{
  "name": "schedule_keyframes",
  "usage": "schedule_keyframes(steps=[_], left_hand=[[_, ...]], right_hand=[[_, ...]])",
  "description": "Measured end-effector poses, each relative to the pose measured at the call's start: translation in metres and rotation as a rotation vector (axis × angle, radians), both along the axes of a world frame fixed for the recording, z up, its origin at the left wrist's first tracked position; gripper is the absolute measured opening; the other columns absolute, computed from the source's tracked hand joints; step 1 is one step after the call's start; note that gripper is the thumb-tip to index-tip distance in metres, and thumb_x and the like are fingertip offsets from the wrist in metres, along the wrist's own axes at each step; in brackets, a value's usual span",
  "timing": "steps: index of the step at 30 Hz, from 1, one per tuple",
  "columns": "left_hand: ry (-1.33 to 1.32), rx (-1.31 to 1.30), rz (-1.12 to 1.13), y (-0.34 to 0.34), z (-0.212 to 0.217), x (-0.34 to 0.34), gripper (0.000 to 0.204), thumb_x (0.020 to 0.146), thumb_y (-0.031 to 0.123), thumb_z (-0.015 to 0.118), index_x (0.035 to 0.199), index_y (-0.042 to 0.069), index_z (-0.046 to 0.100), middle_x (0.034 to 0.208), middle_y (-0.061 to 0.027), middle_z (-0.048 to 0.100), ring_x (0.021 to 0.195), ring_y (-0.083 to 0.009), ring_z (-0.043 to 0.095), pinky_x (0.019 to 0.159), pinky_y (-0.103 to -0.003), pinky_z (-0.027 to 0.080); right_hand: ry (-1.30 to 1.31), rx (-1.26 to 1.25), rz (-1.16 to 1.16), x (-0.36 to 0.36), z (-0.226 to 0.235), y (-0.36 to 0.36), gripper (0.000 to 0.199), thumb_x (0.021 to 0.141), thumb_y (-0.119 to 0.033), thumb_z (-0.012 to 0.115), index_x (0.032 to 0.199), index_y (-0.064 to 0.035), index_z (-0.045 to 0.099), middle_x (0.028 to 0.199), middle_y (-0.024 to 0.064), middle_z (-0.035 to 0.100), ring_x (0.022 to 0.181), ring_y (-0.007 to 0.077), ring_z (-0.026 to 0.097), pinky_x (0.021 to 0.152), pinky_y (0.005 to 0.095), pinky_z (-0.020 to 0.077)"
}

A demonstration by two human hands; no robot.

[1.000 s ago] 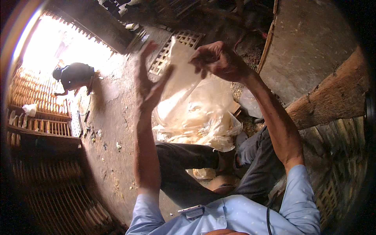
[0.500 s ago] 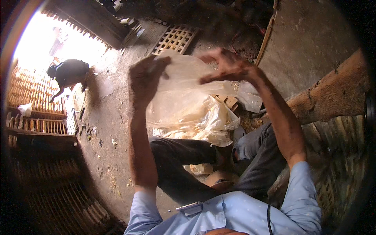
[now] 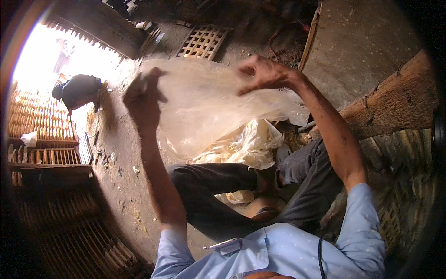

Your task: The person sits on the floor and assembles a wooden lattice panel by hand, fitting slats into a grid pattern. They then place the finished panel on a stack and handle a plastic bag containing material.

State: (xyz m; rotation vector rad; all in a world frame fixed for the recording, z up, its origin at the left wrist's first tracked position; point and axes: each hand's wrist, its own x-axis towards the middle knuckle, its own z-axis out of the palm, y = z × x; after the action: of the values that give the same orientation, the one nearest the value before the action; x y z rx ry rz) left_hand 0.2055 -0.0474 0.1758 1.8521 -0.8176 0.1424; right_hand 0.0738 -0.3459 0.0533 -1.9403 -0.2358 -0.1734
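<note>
A thin, translucent, whitish plastic sheet (image 3: 200, 102) hangs spread out in front of me, between my raised hands. At its upper left, my left hand (image 3: 143, 95) grips the edge with bent fingers. My right hand (image 3: 269, 74) is at the upper right of the sheet, fingers curled and thumb lower down, holding on to it; its fingertips are smeared by motion. Below and partly behind the sheet, a crumpled heap of pale plastic (image 3: 253, 146) lies on the floor close to my legs. The sheet hides part of that heap.
A woven lattice panel (image 3: 204, 43) lies on the floor ahead. Another person (image 3: 79, 90) bends over at the left, by a bright opening. Slatted racks (image 3: 42, 118) line the left side. A rough wooden beam (image 3: 390, 100) runs along the right. Small scraps (image 3: 135, 169) dot the floor.
My left hand has moved left and slightly down, drawing the sheet out wider. The right hand's fingers have curled in more. The other person has bent lower.
</note>
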Motion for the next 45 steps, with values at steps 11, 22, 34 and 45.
schedule_keyframes(steps=[11,22,34,45], left_hand=[[-0.348,0.263,0.347,0.028,0.002,0.032,0.026,0.09,0.004,0.054,0.107,0.018,0.067,0.06,0.0006,0.052,0.056,-0.0115,0.053,0.053,-0.029,0.045],[-0.634,0.404,0.348,0.019,-0.006,0.033,0.1,0.066,0.051,0.086,0.144,0.009,0.04,0.142,-0.0176,0.048,0.131,-0.0327,0.047,0.11,-0.049,0.033],[0.397,0.465,-0.457,-0.01,-0.044,0.031,0.03,0.085,0.018,0.077,0.106,-0.001,0.068,0.094,-0.0122,0.072,0.077,-0.0157,0.069,0.072,-0.03,0.058],[0.383,0.062,-0.299,-0.043,-0.024,-0.001,0.028,0.096,0.028,0.065,0.102,0.001,0.07,0.075,-0.0088,0.069,0.058,-0.0146,0.067,0.048,-0.028,0.054]], right_hand=[[0.527,-0.39,-0.042,-0.007,-0.007,-0.002,0.023,0.074,-0.023,0.077,0.077,-0.0018,0.07,0.069,0.0078,0.069,0.059,0.0147,0.065,0.054,0.0308,0.0534],[0.277,-0.13,-0.088,-0.007,0.049,0.025,0.031,0.088,-0.028,0.074,0.09,0.0029,0.071,0.077,0.0101,0.072,0.069,0.0158,0.071,0.065,0.0303,0.0589],[0.075,0.025,-0.194,-0.026,0.078,-0.016,0.027,0.09,-0.026,0.069,0.096,-0.0009,0.073,0.081,0.0071,0.072,0.07,0.0129,0.067,0.068,0.0297,0.0546],[-0.198,0.364,-0.239,-0.028,0.112,0.03,0.049,0.087,-0.039,0.075,0.114,0.0011,0.065,0.11,0.0084,0.069,0.09,0.014,0.067,0.089,0.032,0.0538]])
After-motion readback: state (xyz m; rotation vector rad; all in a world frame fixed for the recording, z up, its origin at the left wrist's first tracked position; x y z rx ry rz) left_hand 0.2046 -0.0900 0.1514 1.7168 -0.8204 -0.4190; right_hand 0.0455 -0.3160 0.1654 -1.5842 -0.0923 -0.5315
